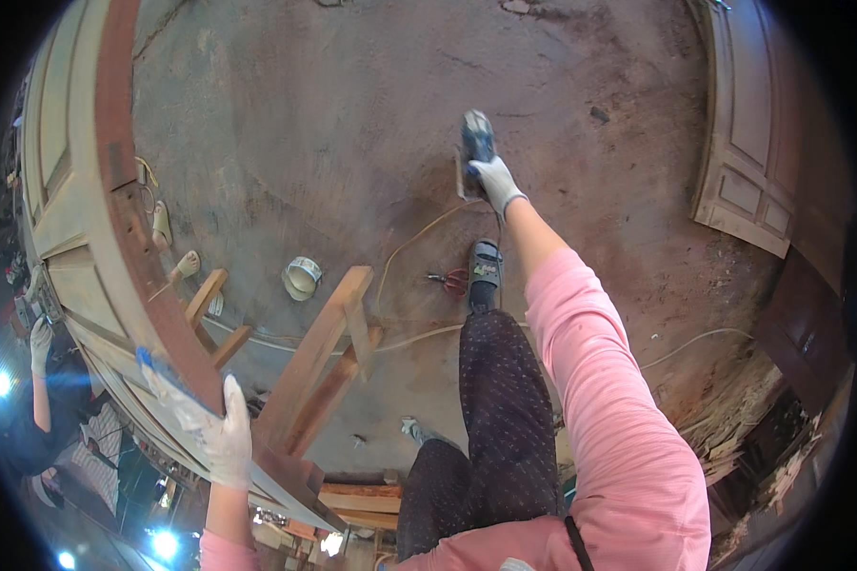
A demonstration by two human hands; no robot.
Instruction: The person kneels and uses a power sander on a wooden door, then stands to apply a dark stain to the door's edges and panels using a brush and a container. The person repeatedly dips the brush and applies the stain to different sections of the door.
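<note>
My right hand (pixel 497 184), in a white glove, is stretched forward and closed round a blue-bodied electric sander (pixel 479 139). A flat pad shows beneath the sander, above the floor, and a cord trails from it. My left hand (pixel 227 443), also gloved, rests at the edge of a wooden panelled door (pixel 114 190) on the left. Its thumb stands apart from the fingers, which stretch over the door's face; a blue patch shows at their tips. The fingers are slightly smeared.
Wooden trestle legs (pixel 324 343) stand beside the door. A white tub (pixel 302 278) and red-handled pliers (pixel 455 281) lie on the floor (pixel 305 124), where cords run across. Another panelled door (pixel 747 171) is at right. A co-worker's gloved hand (pixel 41 344) works at far left.
</note>
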